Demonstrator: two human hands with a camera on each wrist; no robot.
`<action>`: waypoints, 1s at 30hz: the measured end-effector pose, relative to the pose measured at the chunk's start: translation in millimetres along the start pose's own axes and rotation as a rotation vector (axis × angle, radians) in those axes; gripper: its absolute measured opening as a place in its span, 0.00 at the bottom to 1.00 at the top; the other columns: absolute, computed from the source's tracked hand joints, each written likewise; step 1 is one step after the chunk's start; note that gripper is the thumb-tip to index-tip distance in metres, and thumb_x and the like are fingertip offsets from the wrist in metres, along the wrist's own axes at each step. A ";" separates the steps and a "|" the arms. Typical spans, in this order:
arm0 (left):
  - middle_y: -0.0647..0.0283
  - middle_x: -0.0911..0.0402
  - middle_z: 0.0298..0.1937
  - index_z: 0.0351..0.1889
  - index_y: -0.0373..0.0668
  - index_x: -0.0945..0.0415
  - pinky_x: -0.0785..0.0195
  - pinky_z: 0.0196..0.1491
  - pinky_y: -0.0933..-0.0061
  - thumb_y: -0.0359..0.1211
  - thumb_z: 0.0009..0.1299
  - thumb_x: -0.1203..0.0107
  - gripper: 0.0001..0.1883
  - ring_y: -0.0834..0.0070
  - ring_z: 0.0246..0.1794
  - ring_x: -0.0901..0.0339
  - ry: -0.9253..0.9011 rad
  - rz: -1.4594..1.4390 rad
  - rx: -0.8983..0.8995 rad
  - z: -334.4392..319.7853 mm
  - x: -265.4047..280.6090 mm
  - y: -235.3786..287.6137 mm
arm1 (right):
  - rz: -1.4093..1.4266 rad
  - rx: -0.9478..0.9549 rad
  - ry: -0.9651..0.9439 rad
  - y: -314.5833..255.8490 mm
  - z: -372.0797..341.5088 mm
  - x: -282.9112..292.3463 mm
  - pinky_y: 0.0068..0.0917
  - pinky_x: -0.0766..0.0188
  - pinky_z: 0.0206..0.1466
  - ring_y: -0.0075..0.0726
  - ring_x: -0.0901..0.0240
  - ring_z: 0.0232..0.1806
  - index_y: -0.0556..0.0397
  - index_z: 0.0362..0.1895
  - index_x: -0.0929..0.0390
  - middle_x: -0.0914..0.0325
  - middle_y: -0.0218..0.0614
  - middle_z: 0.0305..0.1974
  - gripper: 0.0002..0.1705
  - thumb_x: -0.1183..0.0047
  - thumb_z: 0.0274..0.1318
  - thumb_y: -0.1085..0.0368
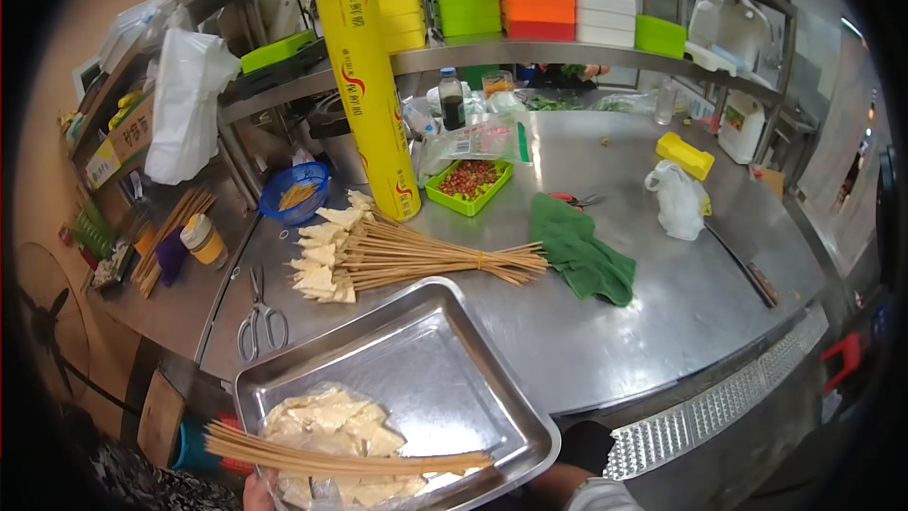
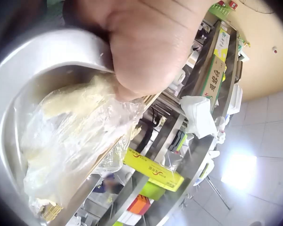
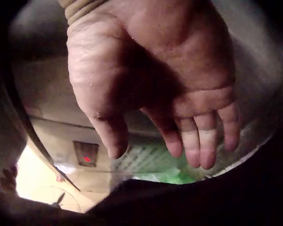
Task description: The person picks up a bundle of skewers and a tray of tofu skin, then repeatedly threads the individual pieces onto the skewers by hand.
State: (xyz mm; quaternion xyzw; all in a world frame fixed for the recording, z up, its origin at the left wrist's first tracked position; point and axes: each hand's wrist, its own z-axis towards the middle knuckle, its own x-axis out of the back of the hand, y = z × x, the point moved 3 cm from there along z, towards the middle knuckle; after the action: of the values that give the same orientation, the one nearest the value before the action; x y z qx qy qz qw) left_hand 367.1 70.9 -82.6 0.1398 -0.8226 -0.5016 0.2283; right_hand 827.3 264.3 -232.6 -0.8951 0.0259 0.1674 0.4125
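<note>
My left hand (image 1: pixel 256 494) grips the near left corner of a metal tray (image 1: pixel 506 397). Its thumb lies over the rim in the left wrist view, beside a clear plastic bag (image 2: pixel 80 136). In the tray, pale folded tofu-skin-like pieces (image 1: pixel 326 416) lie in that bag, and a bundle of bamboo skewers (image 1: pixel 378 459) rests across them. My right hand (image 3: pixel 165 80) shows its palm in the right wrist view, fingers loosely extended and holding nothing; the tray hides it in the head view.
On the steel table (image 1: pixel 662 312) are skewers with pale folded pieces (image 1: pixel 426 255), a green cloth (image 1: pixel 582 251), scissors (image 1: pixel 257 317), a yellow cling-film box (image 1: pixel 369 104), a green basket (image 1: pixel 470 186) and a knife (image 1: pixel 757 279). A shelf (image 1: pixel 454 55) crosses behind.
</note>
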 end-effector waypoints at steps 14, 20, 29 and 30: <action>0.64 0.22 0.44 0.48 0.31 0.27 0.33 0.45 0.76 0.35 0.69 0.51 0.17 0.79 0.41 0.26 -0.445 -0.051 -0.082 -15.2 -6.5 -63.3 | 0.346 0.261 -0.191 101.7 -167.7 8.7 0.32 0.30 0.51 0.38 0.28 0.47 0.60 0.57 0.34 0.26 0.42 0.48 0.43 0.67 0.59 0.31; 0.63 0.22 0.45 0.49 0.31 0.27 0.33 0.48 0.77 0.35 0.70 0.52 0.16 0.80 0.43 0.26 -0.527 -0.068 -0.006 -20.2 -21.2 -89.1 | 0.298 0.210 0.098 102.5 -219.7 -26.4 0.32 0.25 0.44 0.39 0.23 0.41 0.62 0.51 0.29 0.23 0.45 0.42 0.34 0.52 0.55 0.43; 0.65 0.22 0.45 0.50 0.32 0.26 0.35 0.50 0.77 0.37 0.71 0.51 0.18 0.80 0.45 0.27 -0.571 -0.029 -0.033 -6.8 -29.9 -93.7 | 0.017 0.184 0.168 88.8 -209.9 -44.0 0.25 0.29 0.37 0.33 0.25 0.35 0.64 0.44 0.26 0.23 0.41 0.34 0.25 0.53 0.51 0.54; 0.65 0.22 0.45 0.50 0.32 0.26 0.35 0.50 0.77 0.37 0.71 0.51 0.18 0.80 0.45 0.27 -0.570 -0.030 -0.029 -4.2 -32.8 -91.7 | -0.013 0.215 0.171 87.9 -205.1 -43.9 0.25 0.30 0.37 0.32 0.25 0.35 0.63 0.44 0.26 0.23 0.40 0.34 0.24 0.53 0.51 0.54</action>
State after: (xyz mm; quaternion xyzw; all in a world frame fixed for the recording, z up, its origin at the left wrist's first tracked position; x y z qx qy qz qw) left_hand 397.5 40.8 -170.2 0.0021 -0.8443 -0.5356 -0.0177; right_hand 826.8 49.2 -158.8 -0.8569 0.0732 0.0840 0.5032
